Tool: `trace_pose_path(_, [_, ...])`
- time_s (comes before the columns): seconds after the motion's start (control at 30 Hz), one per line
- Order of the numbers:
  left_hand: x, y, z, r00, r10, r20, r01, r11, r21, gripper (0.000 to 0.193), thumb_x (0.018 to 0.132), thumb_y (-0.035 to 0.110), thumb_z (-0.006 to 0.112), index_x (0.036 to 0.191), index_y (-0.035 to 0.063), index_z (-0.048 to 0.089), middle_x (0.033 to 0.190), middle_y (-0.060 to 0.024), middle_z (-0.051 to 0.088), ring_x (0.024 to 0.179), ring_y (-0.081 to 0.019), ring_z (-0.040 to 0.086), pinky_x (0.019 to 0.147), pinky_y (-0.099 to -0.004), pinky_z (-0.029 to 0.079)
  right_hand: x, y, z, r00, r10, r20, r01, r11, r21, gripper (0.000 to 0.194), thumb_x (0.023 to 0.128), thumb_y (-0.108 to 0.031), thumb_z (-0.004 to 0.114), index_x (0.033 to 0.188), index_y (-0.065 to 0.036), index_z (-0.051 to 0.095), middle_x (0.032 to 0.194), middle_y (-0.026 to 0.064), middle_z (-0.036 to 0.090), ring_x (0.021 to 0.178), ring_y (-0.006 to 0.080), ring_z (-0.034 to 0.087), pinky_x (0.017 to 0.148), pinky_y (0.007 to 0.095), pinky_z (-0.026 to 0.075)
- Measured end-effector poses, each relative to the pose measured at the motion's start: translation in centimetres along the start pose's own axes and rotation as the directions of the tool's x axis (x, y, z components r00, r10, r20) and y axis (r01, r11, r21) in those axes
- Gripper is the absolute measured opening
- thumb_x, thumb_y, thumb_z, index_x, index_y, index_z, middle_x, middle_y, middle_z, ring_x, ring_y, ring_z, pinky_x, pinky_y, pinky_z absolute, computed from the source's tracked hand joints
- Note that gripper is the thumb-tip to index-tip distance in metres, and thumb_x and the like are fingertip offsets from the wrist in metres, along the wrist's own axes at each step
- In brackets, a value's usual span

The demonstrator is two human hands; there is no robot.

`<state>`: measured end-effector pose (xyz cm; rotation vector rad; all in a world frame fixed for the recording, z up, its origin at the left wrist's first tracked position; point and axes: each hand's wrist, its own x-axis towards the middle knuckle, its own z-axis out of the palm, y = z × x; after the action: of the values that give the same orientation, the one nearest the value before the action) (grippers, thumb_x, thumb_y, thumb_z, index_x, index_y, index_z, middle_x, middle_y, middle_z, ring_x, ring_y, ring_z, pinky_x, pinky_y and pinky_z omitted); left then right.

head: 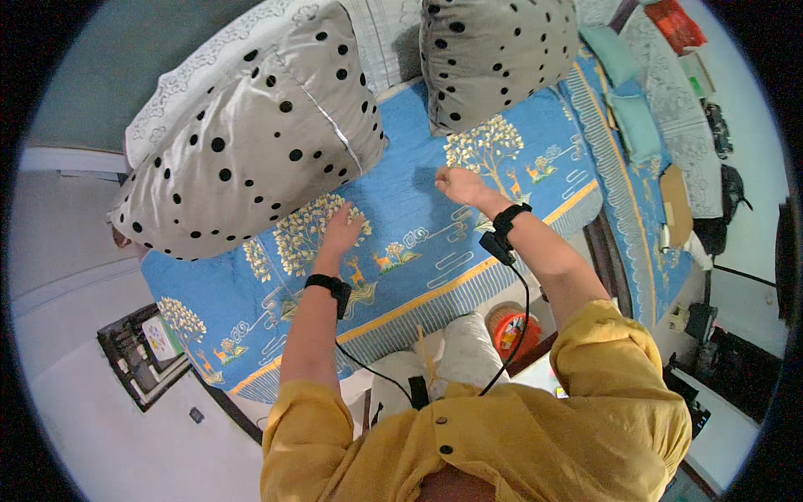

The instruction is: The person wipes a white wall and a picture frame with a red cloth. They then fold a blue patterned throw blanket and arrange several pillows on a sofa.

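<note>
A blue sofa seat cover (401, 194) printed with trees and deer spreads before me, edged with a yellow band and a striped border. My left hand (344, 229) is over its tree print, fingers extended and holding nothing, just below a large white cushion with black dots (251, 144). Farther right, my right hand (463, 185) hovers over or touches the cover; I cannot tell which. Its fingers are curled in, with nothing visible in them. Beyond it a second dotted cushion (502, 56) leans on the backrest. Black wrist straps with cables are on both wrists.
White lace cloth (182, 78) covers the backrest. At right, another blue-covered seat holds teal cushions (635, 128) and a brown cardboard piece (676, 207). An orange-red basket (515, 332) with small items stands below the front edge. A black-framed item (135, 370) is at left.
</note>
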<state>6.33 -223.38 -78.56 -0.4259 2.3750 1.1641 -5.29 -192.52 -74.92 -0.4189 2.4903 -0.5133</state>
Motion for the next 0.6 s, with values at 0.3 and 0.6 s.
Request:
trace_pose_path(0.3, [5.1,-2.0,16.8,0.995,-0.096,0.029,0.077,0.916,0.393,0.068,0.1,0.043,0.052,0.156,0.0145,0.027,0.162,-0.0193,0.021,0.148,-0.0385,0.022,0.115,-0.0595,0.024,3.6,5.2,14.2,0.836,-0.521,0.169,0.548,0.794,-0.262,0.055,0.087,-0.027,0.067,0.139,-0.018,0.052,0.149,0.0104,0.044,0.133,0.0301,0.045,0.112,0.0525,0.035])
trace_pose_path(0.6, [15.7,-3.8,16.3,0.964,0.247,-0.095,-0.108,0.694,0.711,0.081,0.094,0.061,0.049,0.158,0.0211,0.022,0.162,-0.0146,0.022,0.149,-0.0327,0.022,0.116,-0.0617,0.016,19.3,11.9,9.0,0.645,-0.712,0.276,0.748,0.515,-0.419,0.065,0.088,-0.043,0.067,0.147,-0.032,0.043,0.154,-0.0046,0.041,0.14,0.0151,0.039,0.108,0.0499,0.036])
